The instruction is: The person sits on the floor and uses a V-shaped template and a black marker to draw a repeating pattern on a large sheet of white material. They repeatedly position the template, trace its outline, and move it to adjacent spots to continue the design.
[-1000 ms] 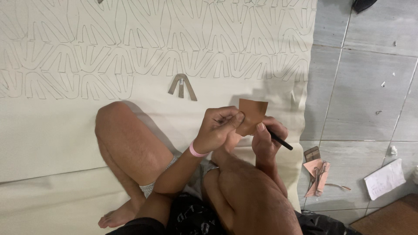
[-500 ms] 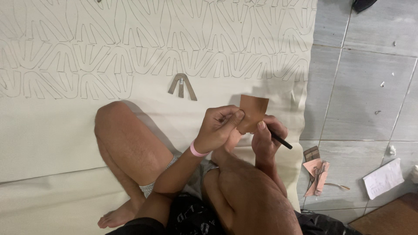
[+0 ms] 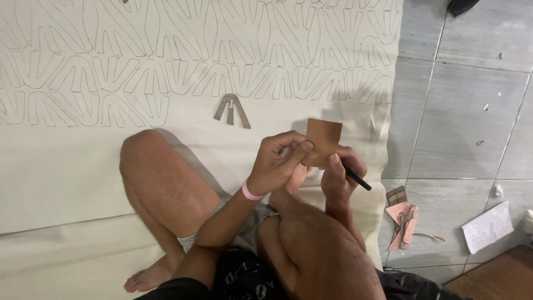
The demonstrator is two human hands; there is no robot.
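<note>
A: In the head view, what is being held?

B: A small brown rectangular piece of card or leather [image 3: 323,141], flat and plain, raised in front of the person's knees over the cream sheet of material covered with traced outlines [image 3: 194,61]. The left hand [image 3: 277,161] pinches its lower left edge, thumb and fingers closed on it. The right hand [image 3: 340,176] touches its lower right edge with the thumb and also grips a thin black pen [image 3: 358,180], fingers curled round it.

A: Which way does the piece run?

B: Its long axis is roughly upright in the picture, upper edge towards the traced sheet, lower edge hidden between the fingers. The pen slants down to the right, out of the fist.

A: Anything like packaging or labels around?

B: A grey two-legged arch-shaped template [image 3: 232,110] lies on the sheet just above the left knee. On the grey tiled floor [image 3: 466,128] to the right lie pinkish-brown offcuts [image 3: 402,222] and, farther right, a white slip of paper with faint writing [image 3: 487,226]. A pink band [image 3: 251,192] circles the left wrist.
</note>
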